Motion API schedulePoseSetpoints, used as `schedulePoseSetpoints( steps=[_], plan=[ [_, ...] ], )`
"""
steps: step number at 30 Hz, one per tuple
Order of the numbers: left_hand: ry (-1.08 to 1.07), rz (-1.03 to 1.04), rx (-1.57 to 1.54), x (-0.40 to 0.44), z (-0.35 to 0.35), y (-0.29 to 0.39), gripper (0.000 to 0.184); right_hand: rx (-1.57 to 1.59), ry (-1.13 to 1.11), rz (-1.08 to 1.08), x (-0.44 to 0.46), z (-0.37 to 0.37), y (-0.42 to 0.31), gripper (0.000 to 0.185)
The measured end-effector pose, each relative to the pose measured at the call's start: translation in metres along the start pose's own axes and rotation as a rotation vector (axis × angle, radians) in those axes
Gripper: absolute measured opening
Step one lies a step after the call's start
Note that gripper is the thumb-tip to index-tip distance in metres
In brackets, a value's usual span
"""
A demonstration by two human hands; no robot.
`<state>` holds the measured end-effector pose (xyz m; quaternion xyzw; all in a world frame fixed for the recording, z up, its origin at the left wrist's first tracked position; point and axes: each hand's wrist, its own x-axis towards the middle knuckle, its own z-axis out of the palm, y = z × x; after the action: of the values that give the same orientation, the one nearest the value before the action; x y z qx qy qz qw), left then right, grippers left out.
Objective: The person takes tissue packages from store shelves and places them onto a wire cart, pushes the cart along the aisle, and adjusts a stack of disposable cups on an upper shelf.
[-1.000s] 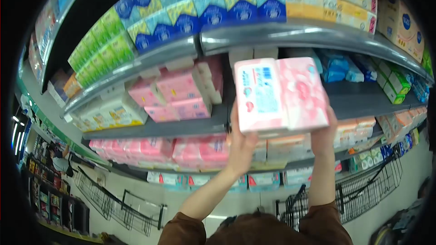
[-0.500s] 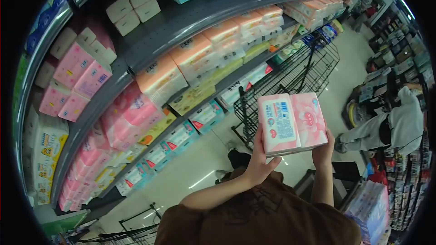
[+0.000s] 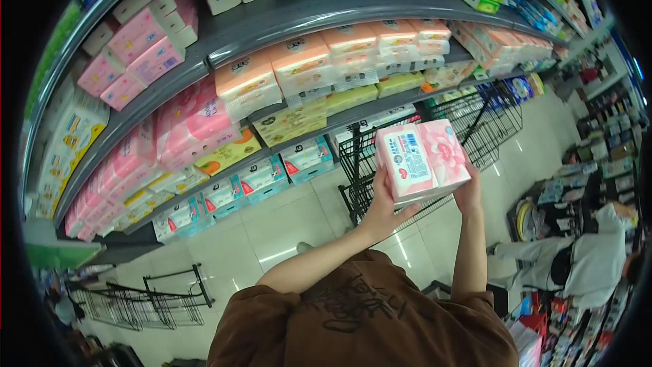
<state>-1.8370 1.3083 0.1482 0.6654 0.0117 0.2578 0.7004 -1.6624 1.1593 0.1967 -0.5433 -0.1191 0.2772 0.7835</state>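
Note:
A pink pack of tissues (image 3: 441,153) with a flower print and a white printed label is held out in front of my body. My left hand (image 3: 386,207) grips its near left side, with the thumb stretched out along the lower edge. Against the right side of the pack presses my right hand (image 3: 468,194); its far fingers are partly hidden. Beyond and partly behind the pack stands a black wire shopping cart (image 3: 499,122). I cannot tell whether the pack is over the cart's basket or in front of it.
A curved grey shelf (image 3: 285,27) runs along the left and far side, stocked with orange tissue packs (image 3: 299,61) and pink packs (image 3: 193,112). Another wire cart (image 3: 146,302) stands at lower left. A person in light clothing (image 3: 594,258) is at the right, near crowded merchandise.
My view has turned, so the shelves sit differently and more floor shows at lower left. Both hands and the tissue pack have shifted left and up in view, closer to the cart.

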Motion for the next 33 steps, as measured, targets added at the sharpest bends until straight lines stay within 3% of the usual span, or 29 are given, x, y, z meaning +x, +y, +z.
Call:
schedulePoseSetpoints(
  steps=[2,4,5,7,13,18,19,21,22,23,25,28,31,33],
  plan=[
    [0.071,-0.107,-0.034,0.010,0.001,-0.028,0.103,0.010,-0.234,0.076,0.051,-0.032,0.025,0.066],
    [0.127,-0.234,-0.128,0.014,0.002,-0.065,0.097,-0.165,-0.270,0.259,0.089,-0.041,0.057,0.067],
    [0.192,-0.365,0.063,0.011,0.004,-0.070,0.087,-0.319,-0.260,0.301,0.091,-0.027,0.059,0.066],
    [0.263,-0.407,0.110,0.005,0.007,-0.069,0.085,-0.486,-0.251,0.333,0.089,-0.008,0.065,0.065],
    [0.320,-0.443,-0.001,0.011,0.002,-0.067,0.090,-0.484,-0.186,0.289,0.082,-0.012,0.070,0.068],
    [0.228,-0.296,0.143,0.007,-0.012,-0.071,0.093,-0.420,-0.187,0.318,0.087,-0.021,0.083,0.068],
    [0.149,-0.296,0.154,0.003,-0.017,-0.083,0.101,-0.399,-0.175,0.346,0.085,-0.016,0.075,0.066],
    [0.151,-0.269,0.203,0.005,-0.016,-0.058,0.100,-0.340,-0.210,0.313,0.091,-0.029,0.088,0.061],
    [0.085,-0.273,0.069,-0.001,-0.020,-0.061,0.097,-0.368,-0.181,0.344,0.080,-0.015,0.070,0.059],
    [0.113,-0.209,0.126,-0.007,-0.019,-0.042,0.093,-0.436,-0.150,0.324,0.077,-0.011,0.065,0.056],
    [-0.013,-0.252,0.254,-0.026,-0.031,-0.053,0.097,-0.620,0.065,0.008,0.079,-0.017,0.087,0.052],
    [-0.018,-0.260,0.103,-0.047,-0.074,-0.039,0.092,-0.724,0.192,-0.240,0.072,0.020,0.070,0.044],
    [0.090,-0.346,0.163,-0.051,-0.144,-0.048,0.088,-0.707,0.023,-0.430,0.072,0.090,0.055,0.038],
    [0.168,-0.337,0.137,-0.042,-0.186,-0.015,0.079,-0.713,-0.078,-0.418,0.070,0.147,0.045,0.038]
  ],
)
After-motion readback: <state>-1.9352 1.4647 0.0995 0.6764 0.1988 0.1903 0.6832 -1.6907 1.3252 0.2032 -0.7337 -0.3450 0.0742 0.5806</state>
